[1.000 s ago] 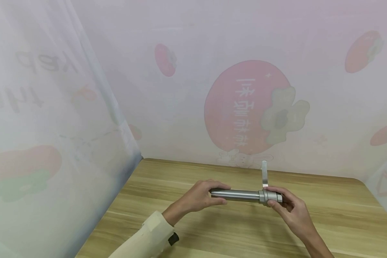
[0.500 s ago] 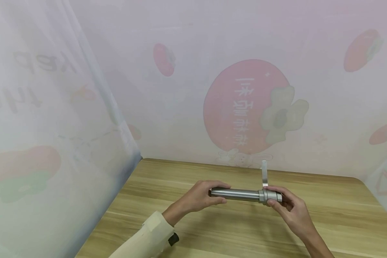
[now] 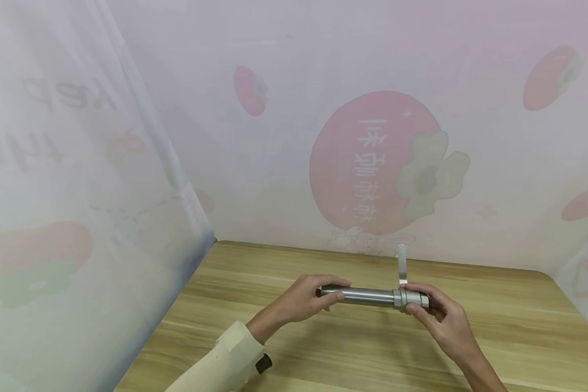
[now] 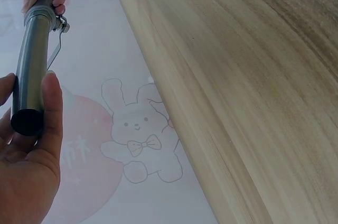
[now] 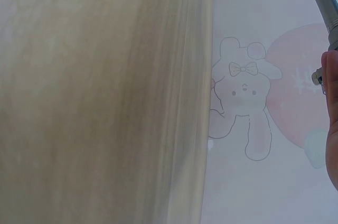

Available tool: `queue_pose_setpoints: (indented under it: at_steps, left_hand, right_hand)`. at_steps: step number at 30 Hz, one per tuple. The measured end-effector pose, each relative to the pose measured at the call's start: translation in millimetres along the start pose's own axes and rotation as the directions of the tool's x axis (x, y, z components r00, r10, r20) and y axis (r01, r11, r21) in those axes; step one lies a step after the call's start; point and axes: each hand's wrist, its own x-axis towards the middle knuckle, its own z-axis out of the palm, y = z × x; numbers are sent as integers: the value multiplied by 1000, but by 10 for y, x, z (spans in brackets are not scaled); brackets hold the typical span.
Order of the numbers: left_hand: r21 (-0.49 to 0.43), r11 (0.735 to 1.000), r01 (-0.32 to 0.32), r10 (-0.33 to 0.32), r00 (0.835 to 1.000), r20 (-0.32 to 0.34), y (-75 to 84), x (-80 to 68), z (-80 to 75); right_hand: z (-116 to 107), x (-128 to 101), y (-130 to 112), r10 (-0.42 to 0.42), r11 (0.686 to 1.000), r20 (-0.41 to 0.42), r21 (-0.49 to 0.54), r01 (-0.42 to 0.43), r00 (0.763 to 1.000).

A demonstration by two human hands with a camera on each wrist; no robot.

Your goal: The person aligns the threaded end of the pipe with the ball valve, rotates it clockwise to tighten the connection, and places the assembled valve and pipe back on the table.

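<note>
A smooth steel pipe [image 3: 369, 295] is joined end to end with a ball valve [image 3: 411, 298], and both are held level above the table. My left hand [image 3: 300, 301] grips the pipe's left end, thumb on the near side and fingers over the far side. At the other end, my right hand [image 3: 449, 326] holds the valve's body between thumb and fingers. The valve's flat metal lever [image 3: 402, 264] points up toward the back wall. In the left wrist view, the pipe [image 4: 31, 65] shows its dark open end. The right wrist view catches only part of the right hand [image 5: 331, 113].
Beneath the hands lies a wood-grain table [image 3: 255, 261]. A pale cloth wall [image 3: 274, 179] printed with fruit and rabbits rises behind its far edge, and another cloth wall [image 3: 68, 190] stands at the left. A dark object [image 3: 263, 363] sits by the left cuff.
My left thumb has shifted upward onto the near face of the pipe, and a fingertip now shows beneath it. The right hand, valve and lever keep their place.
</note>
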Motion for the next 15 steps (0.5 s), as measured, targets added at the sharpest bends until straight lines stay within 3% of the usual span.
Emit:
queue_pose_setpoints:
  at_steps: [15]
  left_hand:
    - [-9, 999, -31, 31, 999, -11, -8, 4, 6]
  right_hand:
    - [3, 1, 5, 5, 1000, -4, 5, -5, 1000]
